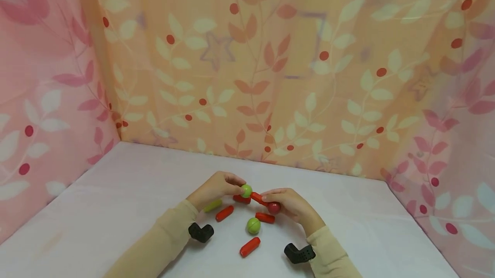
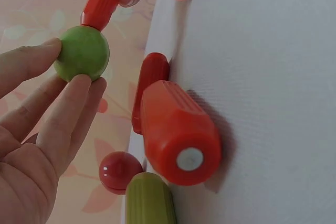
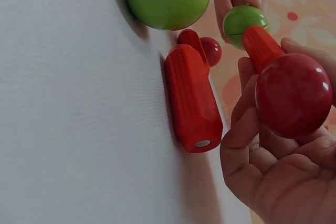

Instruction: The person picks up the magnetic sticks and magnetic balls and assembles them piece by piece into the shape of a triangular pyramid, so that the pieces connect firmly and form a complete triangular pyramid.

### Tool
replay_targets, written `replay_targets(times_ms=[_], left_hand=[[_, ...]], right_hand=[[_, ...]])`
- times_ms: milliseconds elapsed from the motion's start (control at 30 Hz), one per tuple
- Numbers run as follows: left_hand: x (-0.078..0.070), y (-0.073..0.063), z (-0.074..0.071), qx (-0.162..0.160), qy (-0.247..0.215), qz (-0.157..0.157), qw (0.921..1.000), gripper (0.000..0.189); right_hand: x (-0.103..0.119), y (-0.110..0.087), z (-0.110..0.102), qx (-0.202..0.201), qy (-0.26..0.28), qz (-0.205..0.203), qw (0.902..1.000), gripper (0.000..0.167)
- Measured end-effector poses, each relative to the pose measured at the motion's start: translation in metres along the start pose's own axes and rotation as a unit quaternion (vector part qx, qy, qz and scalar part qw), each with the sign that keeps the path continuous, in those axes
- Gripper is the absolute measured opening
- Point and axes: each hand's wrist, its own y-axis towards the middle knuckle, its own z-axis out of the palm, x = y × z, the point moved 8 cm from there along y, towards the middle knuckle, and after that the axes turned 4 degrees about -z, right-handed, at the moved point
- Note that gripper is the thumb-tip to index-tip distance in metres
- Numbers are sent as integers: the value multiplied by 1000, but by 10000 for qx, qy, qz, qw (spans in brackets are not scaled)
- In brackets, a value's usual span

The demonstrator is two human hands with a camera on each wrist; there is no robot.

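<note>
Between thumb and fingertips, my left hand point(image 1: 216, 188) pinches a green ball point(image 2: 81, 53). A ribbed red rod point(image 3: 261, 48) meets that ball at one end, and a red ball point(image 3: 293, 95) sits at its other end. The fingers of my right hand point(image 1: 293, 206) grip this rod, with the red ball close against the palm side. The joined row is held above the white tabletop, sloping down from the green ball to the red one in the head view.
Around the hands lie several loose red rods point(image 1: 250, 247), one showing a metal disc in its end point(image 2: 189, 159). A yellow-green rod point(image 1: 212, 206) is below the left hand. Another green ball point(image 1: 253, 225) rests mid-table; a second red ball point(image 2: 119, 171) lies farther off. Patterned curtains point(image 1: 247, 76) enclose the table.
</note>
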Motion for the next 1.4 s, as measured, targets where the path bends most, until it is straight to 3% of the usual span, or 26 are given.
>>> replay_targets(times_ms=[233,400,600,833,1233,1400], left_hand=[[-6,-1,-10,-86,-167,139,9997,27],[-5,-2,-39,-594,-378,184,9973,28],[4,5,-58,-1006,-272,22,9945,35],[12,13,-58,-940,-459,-236,9942,43],[17,28,-51,-791,-73,-732,9942,48],[15,30,-51,-768,-38,-752,9942,48]], right_hand=[[-2,0,-6,-159,107,18,9998,35],[-1,-1,-12,-455,212,124,9987,35],[2,-1,-14,-364,338,40,9988,33],[-1,-1,-17,-466,404,78,9981,32],[-6,1,-12,-386,448,91,9982,32],[-6,-1,-17,-634,414,181,9970,34]])
